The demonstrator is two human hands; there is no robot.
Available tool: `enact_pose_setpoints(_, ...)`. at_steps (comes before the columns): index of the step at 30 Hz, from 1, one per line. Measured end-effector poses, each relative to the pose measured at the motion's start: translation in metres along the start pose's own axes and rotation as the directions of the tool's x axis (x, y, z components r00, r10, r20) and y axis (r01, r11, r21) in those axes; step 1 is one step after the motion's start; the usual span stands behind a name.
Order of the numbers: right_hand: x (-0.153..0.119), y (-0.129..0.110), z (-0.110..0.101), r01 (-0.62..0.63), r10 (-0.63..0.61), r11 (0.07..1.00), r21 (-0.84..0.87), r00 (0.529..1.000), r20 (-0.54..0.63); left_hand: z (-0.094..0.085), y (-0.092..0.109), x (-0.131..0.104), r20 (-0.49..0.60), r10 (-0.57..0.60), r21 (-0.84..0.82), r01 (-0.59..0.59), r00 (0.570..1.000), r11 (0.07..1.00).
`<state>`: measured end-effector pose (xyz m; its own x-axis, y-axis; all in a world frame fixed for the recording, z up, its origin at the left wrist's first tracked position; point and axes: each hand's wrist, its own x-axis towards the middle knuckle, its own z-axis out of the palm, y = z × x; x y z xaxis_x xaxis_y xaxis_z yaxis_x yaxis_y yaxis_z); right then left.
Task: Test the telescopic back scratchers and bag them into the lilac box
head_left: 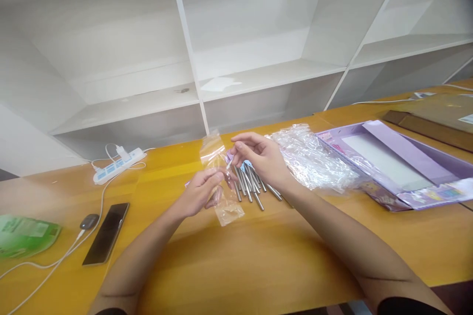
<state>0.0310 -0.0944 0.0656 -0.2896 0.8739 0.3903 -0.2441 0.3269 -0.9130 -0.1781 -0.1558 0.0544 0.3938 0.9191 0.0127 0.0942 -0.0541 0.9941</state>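
Note:
My left hand (204, 188) is closed on a clear plastic bag (229, 210), which hangs below and rises above the fingers. Just right of it, my right hand (258, 155) has its fingertips pinched around something small and pale that I cannot make out. Beneath and beside the right hand lies a pile of metal rods (251, 184), some with light blue or purple ends. A heap of clear plastic bags (318, 165) spreads to the right of the rods.
A purple box (424, 157) sits at the right, with a brown carton (436, 120) behind it. At the left are a white power strip (118, 165), a dark phone (106, 234), cables and a green packet (27, 236). White shelves (266, 76) stand behind the table.

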Motion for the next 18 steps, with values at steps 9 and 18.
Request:
enact_pose_setpoints(9,-0.003,0.029,0.02,-0.03,0.043,0.99,-0.135,0.994,0.096,0.006,-0.008,0.003,-0.202,0.213,0.012,-0.215,0.956,0.977)
enact_pose_setpoints(18,-0.007,0.017,0.02,-0.077,0.084,0.996,-0.042,0.976,0.199,0.016,-0.019,0.003,-0.168,0.188,0.117,-0.169,0.968,0.979)
